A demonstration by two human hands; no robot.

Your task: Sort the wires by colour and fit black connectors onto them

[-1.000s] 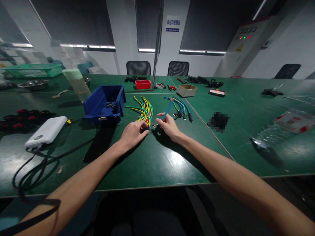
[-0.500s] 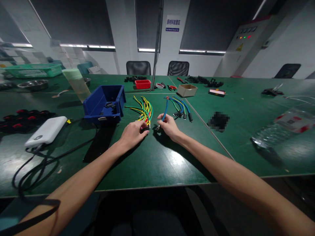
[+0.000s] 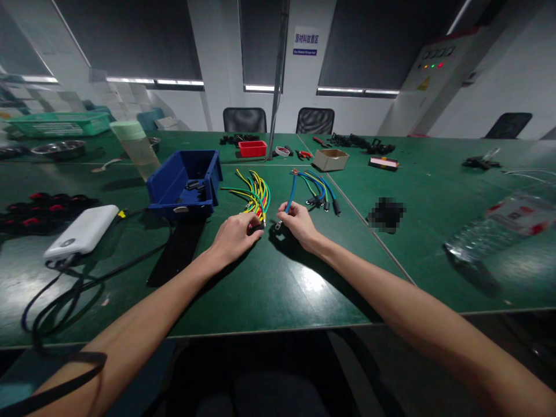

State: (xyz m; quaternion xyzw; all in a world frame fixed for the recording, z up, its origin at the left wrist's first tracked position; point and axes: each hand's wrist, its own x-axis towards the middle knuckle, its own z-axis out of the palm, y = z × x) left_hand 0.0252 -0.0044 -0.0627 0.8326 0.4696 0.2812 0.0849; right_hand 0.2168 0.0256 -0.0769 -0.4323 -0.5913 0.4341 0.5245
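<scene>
Between the thumb and fingers of my right hand [image 3: 299, 223] is a blue wire [image 3: 293, 188], pinched near its lower end. A metal ring terminal [image 3: 278, 225] sticks out below the fingertips. My left hand [image 3: 234, 234] is closed at the near end of a bundle of yellow and green wires [image 3: 260, 194]. Something small and dark shows at its fingertips, too hidden to name. Behind my right hand lie several blue and green wires [image 3: 321, 188], with dark sleeves and ring terminals on their near ends.
A blue bin [image 3: 185, 182] with small black pieces stands left of the wires. Further left are a white power bank [image 3: 82, 233] with cables and a bottle [image 3: 135, 147]. A cardboard box [image 3: 330, 160] and a red tray [image 3: 252, 149] sit behind. A plastic bottle [image 3: 495, 226] lies right.
Almost nothing differs. The ring terminal end of the blue wire has shifted very slightly at my right fingertips; my left hand stays in place.
</scene>
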